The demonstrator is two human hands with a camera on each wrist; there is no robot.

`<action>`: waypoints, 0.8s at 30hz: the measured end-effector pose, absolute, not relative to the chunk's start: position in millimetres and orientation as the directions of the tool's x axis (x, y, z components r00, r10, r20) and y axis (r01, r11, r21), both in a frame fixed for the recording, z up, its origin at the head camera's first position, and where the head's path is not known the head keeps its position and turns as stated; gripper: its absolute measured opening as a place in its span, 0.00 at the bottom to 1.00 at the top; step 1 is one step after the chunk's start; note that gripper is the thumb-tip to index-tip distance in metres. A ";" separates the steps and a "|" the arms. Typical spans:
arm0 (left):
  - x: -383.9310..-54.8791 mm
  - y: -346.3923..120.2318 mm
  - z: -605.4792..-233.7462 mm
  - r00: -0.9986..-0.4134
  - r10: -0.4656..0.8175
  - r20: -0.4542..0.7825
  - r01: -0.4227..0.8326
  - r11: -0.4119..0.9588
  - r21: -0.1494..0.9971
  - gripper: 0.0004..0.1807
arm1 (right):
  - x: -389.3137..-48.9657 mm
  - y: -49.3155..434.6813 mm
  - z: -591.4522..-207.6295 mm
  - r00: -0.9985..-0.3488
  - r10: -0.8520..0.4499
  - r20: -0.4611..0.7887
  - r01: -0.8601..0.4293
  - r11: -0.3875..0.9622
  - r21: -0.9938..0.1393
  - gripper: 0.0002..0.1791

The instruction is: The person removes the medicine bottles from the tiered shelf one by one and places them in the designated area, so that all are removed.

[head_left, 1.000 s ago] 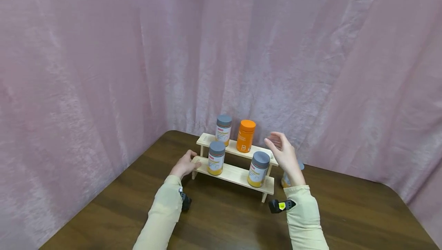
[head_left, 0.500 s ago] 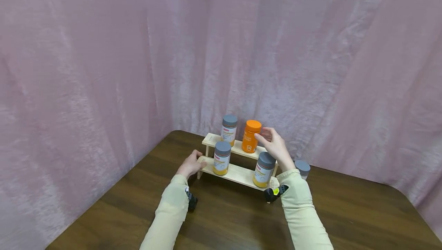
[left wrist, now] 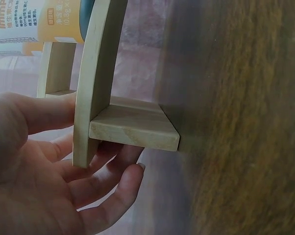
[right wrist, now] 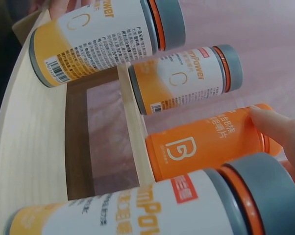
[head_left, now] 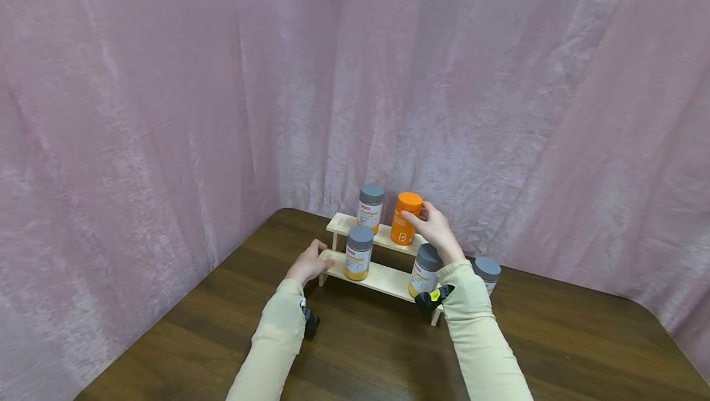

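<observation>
Left hand (head_left: 307, 263) grips the near tier (head_left: 385, 279) of the wooden rack (head_left: 335, 241) at left; right hand (head_left: 435, 228) grasps the orange bottle (head_left: 402, 228), upright on the far tier (head_left: 384, 238), right of a grey-lidded bottle (head_left: 368, 213).

Orange jar (right wrist: 204, 142) in the right grip (right wrist: 284, 131): big white "B" logo; toward the lid, Chinese print incl. "B族" and "咀嚼片". Grey-lidded rear jar (right wrist: 182, 81) just beside it, toward the left grip (left wrist: 39, 171): "mPower", big "C", barcode. Front jar nearest the left grip (right wrist: 101, 39): "ower", "C", barcode, "产品名称" heading a small-print block; left wrist view adds "Imm", "维生素C", "90mg", "净含量", "0.8g×", rest cut off. Front jar nearest the right grip (right wrist: 133, 210): "mPow", red tag, characters blurred. Outer jar (head_left: 488, 270) right of the right grip: label mostly hidden, unreadable.
</observation>
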State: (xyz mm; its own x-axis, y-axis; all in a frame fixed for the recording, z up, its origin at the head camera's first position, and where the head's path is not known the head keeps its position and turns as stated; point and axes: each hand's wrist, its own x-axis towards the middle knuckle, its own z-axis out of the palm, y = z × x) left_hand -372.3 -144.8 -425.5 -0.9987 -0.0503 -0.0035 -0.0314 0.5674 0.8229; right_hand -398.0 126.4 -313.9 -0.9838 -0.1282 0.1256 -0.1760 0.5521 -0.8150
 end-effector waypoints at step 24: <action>-374.0 -141.0 -426.0 -0.999 -0.034 -0.001 -0.020 0.577 0.816 0.23 | -388.9 133.1 -310.0 -0.976 -0.018 0.217 -0.193 0.527 -0.827 0.34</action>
State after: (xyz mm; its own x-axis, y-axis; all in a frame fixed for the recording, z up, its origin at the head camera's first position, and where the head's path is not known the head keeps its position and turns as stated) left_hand -374.0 -141.0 -426.0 -0.9994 -0.0342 -0.0009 -0.0205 0.5771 0.8164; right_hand -388.9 133.1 -310.0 -0.9761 -0.0181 0.2166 -0.1934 0.5273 -0.8274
